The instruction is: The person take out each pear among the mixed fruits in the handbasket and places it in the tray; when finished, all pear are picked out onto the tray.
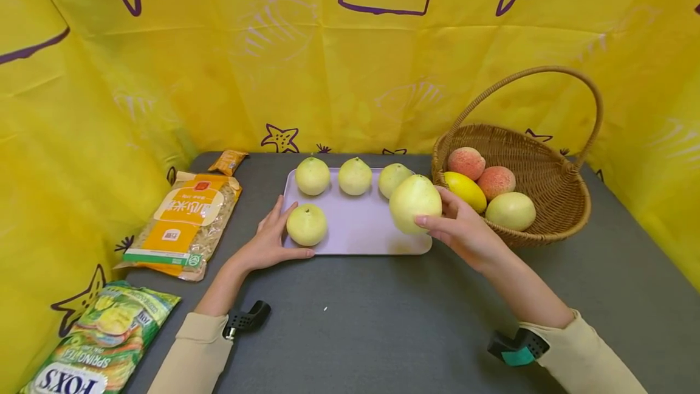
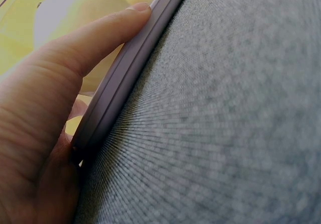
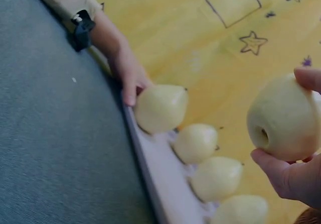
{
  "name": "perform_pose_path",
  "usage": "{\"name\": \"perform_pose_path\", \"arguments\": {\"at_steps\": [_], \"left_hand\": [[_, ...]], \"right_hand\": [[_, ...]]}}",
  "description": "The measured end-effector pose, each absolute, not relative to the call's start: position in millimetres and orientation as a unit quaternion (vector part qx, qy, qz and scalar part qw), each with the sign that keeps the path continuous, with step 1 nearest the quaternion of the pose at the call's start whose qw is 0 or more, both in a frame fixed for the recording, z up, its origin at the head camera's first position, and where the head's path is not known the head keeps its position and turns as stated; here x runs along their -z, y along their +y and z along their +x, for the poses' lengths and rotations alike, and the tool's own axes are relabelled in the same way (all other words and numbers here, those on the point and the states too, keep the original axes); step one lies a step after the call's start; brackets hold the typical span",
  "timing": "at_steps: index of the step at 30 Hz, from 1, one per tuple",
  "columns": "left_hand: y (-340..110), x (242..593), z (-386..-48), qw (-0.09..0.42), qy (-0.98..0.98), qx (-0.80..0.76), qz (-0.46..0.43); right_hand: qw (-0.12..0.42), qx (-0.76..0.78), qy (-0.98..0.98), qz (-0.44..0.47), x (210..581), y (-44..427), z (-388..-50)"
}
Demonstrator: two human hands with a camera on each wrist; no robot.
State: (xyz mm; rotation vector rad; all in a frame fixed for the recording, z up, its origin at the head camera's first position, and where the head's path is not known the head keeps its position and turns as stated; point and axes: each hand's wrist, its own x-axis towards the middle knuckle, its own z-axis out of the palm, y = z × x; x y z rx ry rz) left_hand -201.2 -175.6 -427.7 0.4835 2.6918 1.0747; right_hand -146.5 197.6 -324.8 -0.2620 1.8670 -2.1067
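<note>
My right hand (image 1: pixel 465 233) holds a pale yellow-green pear (image 1: pixel 415 204) above the right end of a lilac tray (image 1: pixel 358 230), thumb in front and fingers behind it. In the right wrist view the hollow end of this pear (image 3: pixel 288 121) shows. Around the tray's near left corner lies my left hand (image 1: pixel 266 241), its straight thumb (image 2: pixel 108 35) touching the near rim. One pear (image 1: pixel 307 225) sits inside that corner, close to the fingers. Along the back stand three more pears, at left (image 1: pixel 312 176), middle (image 1: pixel 355 176) and right (image 1: pixel 394 179), the last partly hidden.
A handled wicker basket (image 1: pixel 563 199) at right contains two peaches (image 1: pixel 496 183), a yellow mango-like fruit (image 1: pixel 465 190) and another pale fruit (image 1: pixel 511 211). At left lie an orange food bag (image 1: pixel 180 224), a small orange packet (image 1: pixel 228 162) and a green FOX'S bag (image 1: pixel 104 339). Yellow cloth (image 1: pixel 350 78) hangs behind.
</note>
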Motion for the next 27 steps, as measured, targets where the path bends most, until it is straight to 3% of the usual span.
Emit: {"name": "perform_pose_path", "arguments": {"at_steps": [27], "left_hand": [[-175.4,427.3,-201.4,0.111,0.910,-0.365,0.161]], "right_hand": [[0.144,0.658,0.738,-0.043,390.2,149.4,-173.1]]}}
